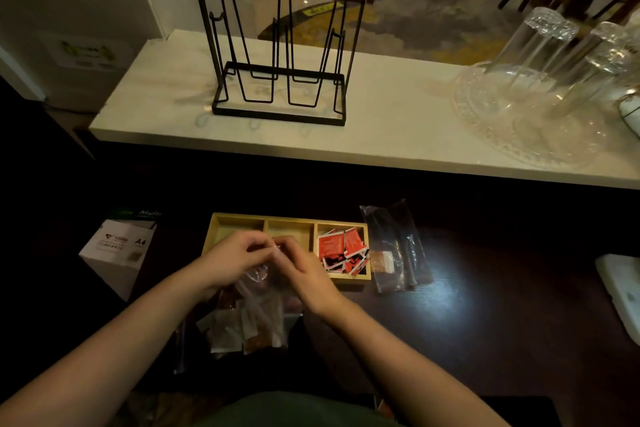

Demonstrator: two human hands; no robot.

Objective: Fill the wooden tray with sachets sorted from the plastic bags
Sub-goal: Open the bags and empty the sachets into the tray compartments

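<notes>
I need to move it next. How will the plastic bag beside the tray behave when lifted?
The plastic bag looks thin and crinkled, so it will probably flop. It seems nearly empty, so likely light. Its glossy film may slip in a loose grip.

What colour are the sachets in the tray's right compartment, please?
Red with white print, some black; sachets, head view.

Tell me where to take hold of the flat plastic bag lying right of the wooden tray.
Grip the plastic bag at its near end, coming from the front right. It lies flat on the dark table, its left edge close against the wooden tray, and its near end looks mostly loose film, so it should pinch easily.
</notes>
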